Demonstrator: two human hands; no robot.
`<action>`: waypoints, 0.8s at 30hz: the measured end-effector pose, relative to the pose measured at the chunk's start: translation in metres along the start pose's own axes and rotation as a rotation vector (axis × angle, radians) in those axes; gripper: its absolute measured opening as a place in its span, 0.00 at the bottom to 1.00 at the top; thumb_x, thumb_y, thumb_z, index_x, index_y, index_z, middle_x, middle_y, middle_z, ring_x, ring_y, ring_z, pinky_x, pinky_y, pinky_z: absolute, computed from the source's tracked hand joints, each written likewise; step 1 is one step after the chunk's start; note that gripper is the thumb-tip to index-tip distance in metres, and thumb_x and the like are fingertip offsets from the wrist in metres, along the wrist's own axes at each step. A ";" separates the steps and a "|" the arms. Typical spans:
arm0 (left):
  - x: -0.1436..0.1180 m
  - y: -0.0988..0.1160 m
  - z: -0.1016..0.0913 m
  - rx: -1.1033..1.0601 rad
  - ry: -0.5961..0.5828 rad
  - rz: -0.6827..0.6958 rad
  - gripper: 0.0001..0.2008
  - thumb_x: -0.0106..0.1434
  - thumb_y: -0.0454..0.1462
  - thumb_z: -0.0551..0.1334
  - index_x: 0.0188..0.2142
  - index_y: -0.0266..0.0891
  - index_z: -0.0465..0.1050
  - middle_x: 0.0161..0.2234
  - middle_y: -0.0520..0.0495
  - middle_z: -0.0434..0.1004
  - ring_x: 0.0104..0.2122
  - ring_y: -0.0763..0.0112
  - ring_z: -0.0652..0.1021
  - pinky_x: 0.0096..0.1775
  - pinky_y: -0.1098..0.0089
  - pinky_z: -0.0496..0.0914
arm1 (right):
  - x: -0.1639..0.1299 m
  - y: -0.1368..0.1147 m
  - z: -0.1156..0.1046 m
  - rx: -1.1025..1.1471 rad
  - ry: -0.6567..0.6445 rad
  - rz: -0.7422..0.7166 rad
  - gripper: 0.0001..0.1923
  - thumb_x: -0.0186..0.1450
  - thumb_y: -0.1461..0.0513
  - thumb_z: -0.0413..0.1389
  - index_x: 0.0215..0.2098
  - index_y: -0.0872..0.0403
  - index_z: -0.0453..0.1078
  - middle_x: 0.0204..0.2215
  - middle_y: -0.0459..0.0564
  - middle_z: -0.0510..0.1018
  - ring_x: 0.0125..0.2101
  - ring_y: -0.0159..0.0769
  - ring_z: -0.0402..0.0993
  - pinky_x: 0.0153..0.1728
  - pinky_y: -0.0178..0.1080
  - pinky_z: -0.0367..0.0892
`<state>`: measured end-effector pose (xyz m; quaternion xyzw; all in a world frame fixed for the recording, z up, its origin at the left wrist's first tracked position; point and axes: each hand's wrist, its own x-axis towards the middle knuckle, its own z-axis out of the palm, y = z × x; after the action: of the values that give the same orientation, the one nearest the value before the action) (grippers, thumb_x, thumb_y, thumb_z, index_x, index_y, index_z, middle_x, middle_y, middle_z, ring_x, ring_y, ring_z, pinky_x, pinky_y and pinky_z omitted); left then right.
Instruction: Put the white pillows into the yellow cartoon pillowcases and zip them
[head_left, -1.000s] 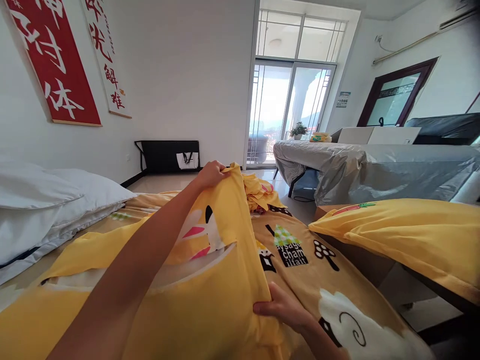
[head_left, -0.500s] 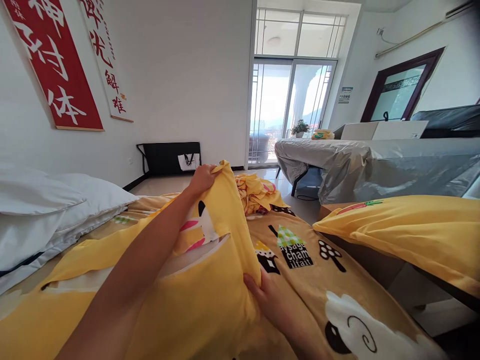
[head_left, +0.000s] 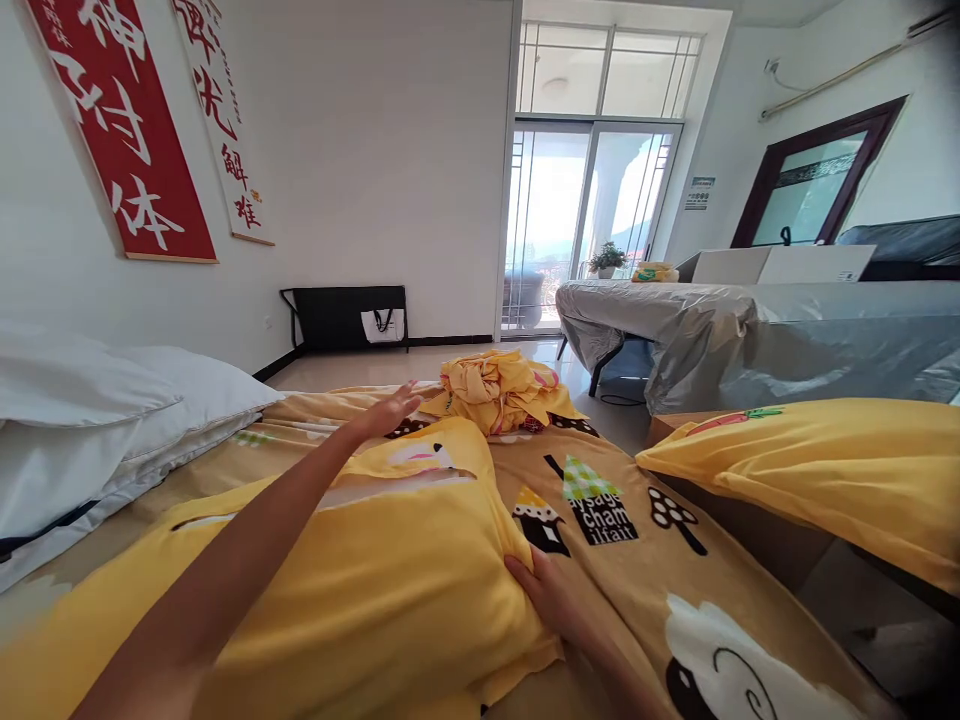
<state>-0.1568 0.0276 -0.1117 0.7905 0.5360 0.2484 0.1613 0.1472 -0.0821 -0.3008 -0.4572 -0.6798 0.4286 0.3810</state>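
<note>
A crumpled heap of yellow cloth (head_left: 496, 388) lay at the far end of the bed, just beyond my pillow, with the printed bedsheet (head_left: 637, 540) spreading out to the right of it. On the left sat two white pillows (head_left: 112, 410), stacked against the wall side. Another yellow pillow (head_left: 817, 470) rested on a box to the right, apart from the bed, and a table under a grey cover (head_left: 750, 335) stood further off near the glass door (head_left: 585, 225).

The yellow pillow (head_left: 360, 560) I was working with lay flat on the bed, near and centre. My left hand (head_left: 390, 408) stretched out over its far edge, fingers spread wide, gripping nothing. My right hand (head_left: 546, 595) pressed flat against the pillow's near right side, fingers extended rather than curled around it.
</note>
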 end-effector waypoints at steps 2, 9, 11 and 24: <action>-0.026 -0.020 0.020 0.038 -0.130 -0.011 0.36 0.63 0.58 0.49 0.62 0.39 0.57 0.64 0.39 0.56 0.62 0.57 0.60 0.58 0.64 0.56 | -0.003 0.008 0.001 -0.065 0.036 0.043 0.23 0.62 0.45 0.49 0.43 0.51 0.72 0.43 0.54 0.78 0.44 0.47 0.73 0.47 0.45 0.66; -0.079 -0.059 0.018 0.203 -0.473 -0.148 0.39 0.64 0.59 0.41 0.67 0.40 0.43 0.68 0.45 0.41 0.66 0.61 0.49 0.63 0.59 0.47 | -0.012 0.015 -0.009 -0.188 0.012 0.157 0.20 0.57 0.47 0.52 0.38 0.51 0.71 0.41 0.55 0.79 0.44 0.51 0.72 0.47 0.50 0.64; -0.093 -0.065 0.003 0.239 -0.451 -0.157 0.39 0.63 0.59 0.42 0.66 0.42 0.47 0.67 0.46 0.45 0.66 0.60 0.51 0.63 0.59 0.46 | -0.017 0.012 -0.018 -0.219 -0.052 0.169 0.18 0.56 0.48 0.52 0.36 0.51 0.71 0.39 0.54 0.79 0.43 0.51 0.72 0.45 0.49 0.64; -0.235 -0.179 -0.071 0.387 -0.035 -0.516 0.33 0.60 0.63 0.37 0.56 0.63 0.65 0.58 0.72 0.59 0.60 0.66 0.65 0.61 0.63 0.57 | -0.025 0.003 -0.056 -0.666 0.023 0.247 0.11 0.48 0.61 0.57 0.12 0.46 0.60 0.20 0.54 0.72 0.25 0.44 0.68 0.30 0.46 0.60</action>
<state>-0.4054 -0.1246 -0.1984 0.6488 0.7531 0.0793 0.0749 0.2067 -0.0922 -0.2872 -0.6399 -0.7174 0.2212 0.1641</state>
